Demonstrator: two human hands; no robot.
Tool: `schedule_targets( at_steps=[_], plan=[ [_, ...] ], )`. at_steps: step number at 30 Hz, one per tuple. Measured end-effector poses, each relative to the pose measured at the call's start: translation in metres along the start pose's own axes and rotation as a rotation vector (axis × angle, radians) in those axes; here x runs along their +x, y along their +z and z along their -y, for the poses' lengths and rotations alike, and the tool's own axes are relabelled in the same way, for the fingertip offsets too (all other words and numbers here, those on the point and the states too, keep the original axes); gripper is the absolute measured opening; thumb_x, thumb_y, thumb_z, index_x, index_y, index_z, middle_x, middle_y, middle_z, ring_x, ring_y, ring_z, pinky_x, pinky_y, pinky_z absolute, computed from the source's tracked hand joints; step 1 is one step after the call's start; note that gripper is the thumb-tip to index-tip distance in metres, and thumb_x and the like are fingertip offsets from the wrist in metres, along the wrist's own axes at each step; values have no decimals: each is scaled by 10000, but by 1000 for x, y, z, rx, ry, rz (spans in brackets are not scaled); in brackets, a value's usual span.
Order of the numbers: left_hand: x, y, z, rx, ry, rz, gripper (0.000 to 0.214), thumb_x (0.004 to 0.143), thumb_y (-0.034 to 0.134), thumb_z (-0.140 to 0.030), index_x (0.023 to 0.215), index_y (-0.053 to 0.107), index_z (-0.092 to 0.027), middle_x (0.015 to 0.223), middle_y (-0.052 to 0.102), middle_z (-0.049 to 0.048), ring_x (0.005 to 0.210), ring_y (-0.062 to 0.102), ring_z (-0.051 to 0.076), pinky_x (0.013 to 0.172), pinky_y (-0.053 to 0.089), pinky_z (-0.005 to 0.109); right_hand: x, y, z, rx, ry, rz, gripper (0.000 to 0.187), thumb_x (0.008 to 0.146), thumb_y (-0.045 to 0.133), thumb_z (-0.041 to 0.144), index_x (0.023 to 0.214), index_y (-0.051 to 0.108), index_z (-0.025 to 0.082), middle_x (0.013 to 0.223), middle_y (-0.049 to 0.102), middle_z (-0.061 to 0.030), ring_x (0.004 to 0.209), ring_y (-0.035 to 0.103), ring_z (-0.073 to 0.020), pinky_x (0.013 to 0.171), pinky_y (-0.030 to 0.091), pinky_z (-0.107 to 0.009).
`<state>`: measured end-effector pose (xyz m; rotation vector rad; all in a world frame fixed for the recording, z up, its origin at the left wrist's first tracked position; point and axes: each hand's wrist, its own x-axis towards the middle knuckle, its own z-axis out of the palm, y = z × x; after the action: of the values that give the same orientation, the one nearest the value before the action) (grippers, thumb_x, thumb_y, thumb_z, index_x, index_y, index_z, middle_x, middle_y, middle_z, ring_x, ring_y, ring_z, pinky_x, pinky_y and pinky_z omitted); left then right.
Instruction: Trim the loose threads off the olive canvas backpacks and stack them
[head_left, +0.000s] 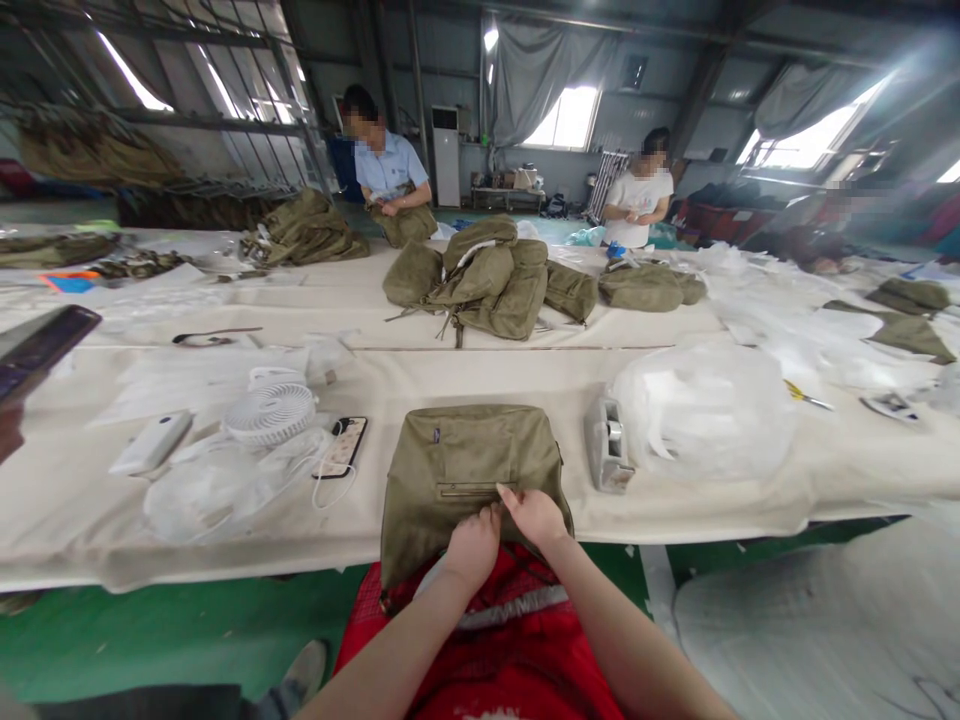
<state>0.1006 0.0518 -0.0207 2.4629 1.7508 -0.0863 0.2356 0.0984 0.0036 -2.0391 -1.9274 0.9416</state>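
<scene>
An olive-green canvas bag (472,455) rests at the table's front edge, its lower part over the edge toward my red clothing. A short zipper (469,491) runs across its front panel, with a small dark label (437,436) above. My left hand (476,545) is closed, its fingers pinching the bag's fabric just below the zipper. Beside it, my right hand (535,518) is closed on the bag at the zipper's right end, thumb and finger together. Whether a zipper pull lies between those fingers is hidden.
Left of the bag lie a phone (342,447), a white fan (271,412) and a white box (152,443). On the right stand a tape dispenser (611,445) and a clear plastic bag (709,410). Olive bags (499,280) are heaped farther back; two people work across the table.
</scene>
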Motion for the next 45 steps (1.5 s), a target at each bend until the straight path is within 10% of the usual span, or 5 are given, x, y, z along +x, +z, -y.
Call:
schedule_targets(
  at_steps=[6,15,25,34,45],
  plan=[
    [3,-3,-4,-138,-121,53,362,849,292,-60,1130,515,-106,965,619,152,851,635,239,709,493,348,-3,7,2,-43,-106,-99,281,801,519,382,653,671,199,723,699,-86,704,641,-202,616,409,-262],
    [19,0,4,-1127,-535,216,224,889,382,-265,732,514,-174,712,564,31,731,571,147,664,409,244,-13,55,-20,797,237,13,255,775,558,384,641,592,170,432,514,33,346,433,-94,377,288,-212],
    [9,-8,31,-1928,-377,552,104,803,437,-178,714,489,-167,521,180,-90,377,134,42,379,192,140,-11,68,-20,1182,252,161,340,690,634,509,653,584,174,538,573,10,479,518,-111,482,407,-220],
    [-9,-6,12,-2139,-562,815,417,842,366,-468,726,583,-131,570,507,12,448,450,75,414,331,178,-11,59,-5,1408,365,365,286,831,493,400,901,637,163,689,649,-32,596,608,-135,573,500,-245],
    [-67,15,109,-1571,-779,2,488,752,473,-609,798,599,-140,792,683,84,665,638,147,632,501,272,8,46,-19,1465,366,143,190,745,675,304,677,589,149,681,642,-43,573,591,-108,613,509,-222]
  ],
)
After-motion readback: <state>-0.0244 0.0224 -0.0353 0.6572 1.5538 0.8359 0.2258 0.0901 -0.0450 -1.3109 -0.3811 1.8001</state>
